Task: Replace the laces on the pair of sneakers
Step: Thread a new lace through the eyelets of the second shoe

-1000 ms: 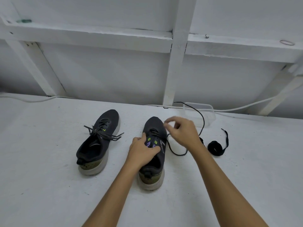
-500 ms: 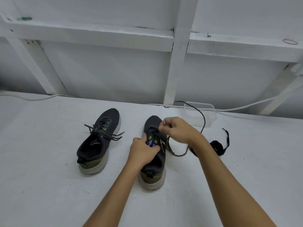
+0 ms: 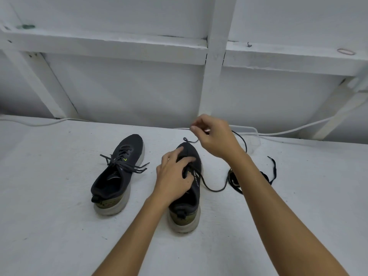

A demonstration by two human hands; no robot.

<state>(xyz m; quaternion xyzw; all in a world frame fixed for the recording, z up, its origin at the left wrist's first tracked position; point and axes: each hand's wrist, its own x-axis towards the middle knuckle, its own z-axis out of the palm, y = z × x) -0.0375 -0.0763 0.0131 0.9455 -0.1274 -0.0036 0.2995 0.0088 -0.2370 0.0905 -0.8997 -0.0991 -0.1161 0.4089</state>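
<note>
Two dark sneakers with pale soles stand on the white table. The left sneaker (image 3: 117,174) is laced, its dark lace ends loose across the tongue. My left hand (image 3: 175,174) presses down on the tongue and eyelets of the right sneaker (image 3: 187,204). My right hand (image 3: 215,134) is raised above that shoe's toe and pinches a dark lace (image 3: 213,187) near one end. The lace runs out of the shoe, loops on the table to the right, and rises behind my right wrist. Another dark lace (image 3: 268,174) lies bundled further right, partly hidden by my forearm.
A clear plastic container (image 3: 253,138) sits at the table's back edge behind my right hand. A white cable (image 3: 288,131) runs along the back. White wall framing with a ledge rises behind the table.
My right hand has lifted up and back from the right sneaker's eyelets, drawing the lace with it. My left hand has shifted forward over the tongue.
</note>
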